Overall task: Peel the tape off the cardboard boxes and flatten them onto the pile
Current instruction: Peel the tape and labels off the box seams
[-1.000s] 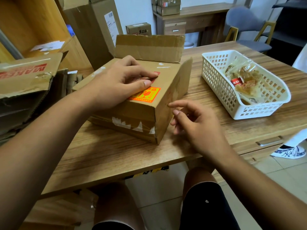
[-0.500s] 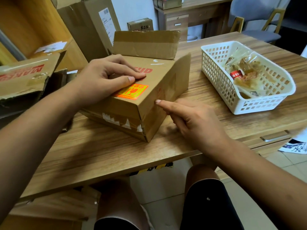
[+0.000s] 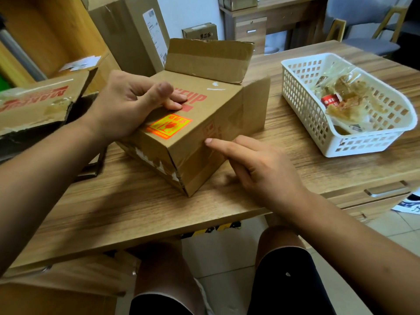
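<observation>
Box (image 3: 211, 110) sits on table (image 3: 113, 208); left hand (image 3: 127, 110), fingers curled, presses its top; right hand (image 3: 256, 169), fingers straight, touches its side.

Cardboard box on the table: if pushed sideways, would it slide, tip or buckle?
The cardboard box probably slides, not tips: it sits low and wide on the table. Its walls may flex, since the flap stands open and the near corner looks torn. The left hand on top would resist sliding.

Bare forearms (image 3: 45, 169), black shorts (image 3: 284, 283), pale hem (image 3: 281, 248)
</observation>
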A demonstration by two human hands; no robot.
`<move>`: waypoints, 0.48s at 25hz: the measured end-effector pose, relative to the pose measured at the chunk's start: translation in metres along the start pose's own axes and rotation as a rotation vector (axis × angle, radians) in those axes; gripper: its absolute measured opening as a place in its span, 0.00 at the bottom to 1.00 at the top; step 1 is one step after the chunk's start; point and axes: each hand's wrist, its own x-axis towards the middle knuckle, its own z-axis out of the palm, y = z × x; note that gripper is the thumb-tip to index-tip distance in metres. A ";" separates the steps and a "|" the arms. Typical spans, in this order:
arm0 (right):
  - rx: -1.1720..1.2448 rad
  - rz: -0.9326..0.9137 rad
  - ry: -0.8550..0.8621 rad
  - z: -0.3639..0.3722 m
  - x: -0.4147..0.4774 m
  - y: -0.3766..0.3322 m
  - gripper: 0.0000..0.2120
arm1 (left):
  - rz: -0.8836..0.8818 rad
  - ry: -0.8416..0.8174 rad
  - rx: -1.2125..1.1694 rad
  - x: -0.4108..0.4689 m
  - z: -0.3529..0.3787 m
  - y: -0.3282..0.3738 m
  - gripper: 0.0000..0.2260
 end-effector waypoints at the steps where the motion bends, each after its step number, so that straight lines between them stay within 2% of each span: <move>1: -0.013 -0.003 -0.007 0.000 0.001 0.001 0.22 | 0.020 -0.018 0.013 0.001 -0.002 0.002 0.25; 5: -0.055 -0.005 -0.025 0.002 0.002 0.001 0.25 | -0.014 -0.194 0.199 0.011 -0.010 0.022 0.36; 8: -0.107 -0.015 -0.016 0.005 0.002 0.000 0.25 | -0.127 -0.278 0.323 0.014 -0.008 0.028 0.30; 12: -0.106 -0.016 0.011 0.009 0.005 -0.005 0.22 | -0.238 -0.241 0.213 0.004 -0.001 0.022 0.25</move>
